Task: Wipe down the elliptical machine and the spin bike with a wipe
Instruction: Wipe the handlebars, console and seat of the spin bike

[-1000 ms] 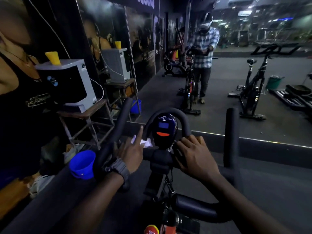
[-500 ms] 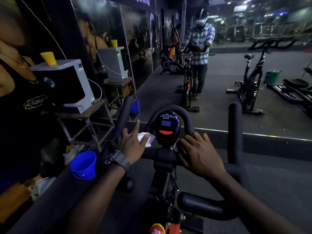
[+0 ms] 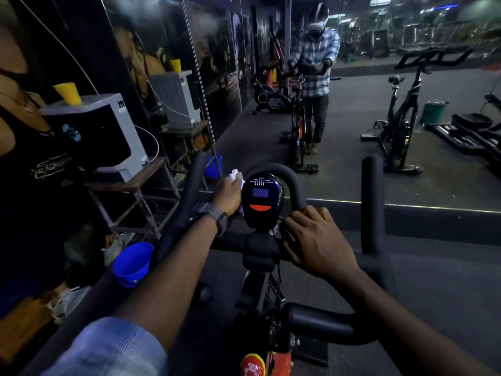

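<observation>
While left hand (image 3: 227,195) grips wipe (image 3: 235,175), right hand (image 3: 315,241) on handlebar (image 3: 294,180)

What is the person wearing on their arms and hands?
The hands are bare, with no gloves. The left hand has a chunky grey wristwatch just behind it. A light blue checked sleeve is pushed up that arm. The right hand shows no watch or sleeve.
</observation>
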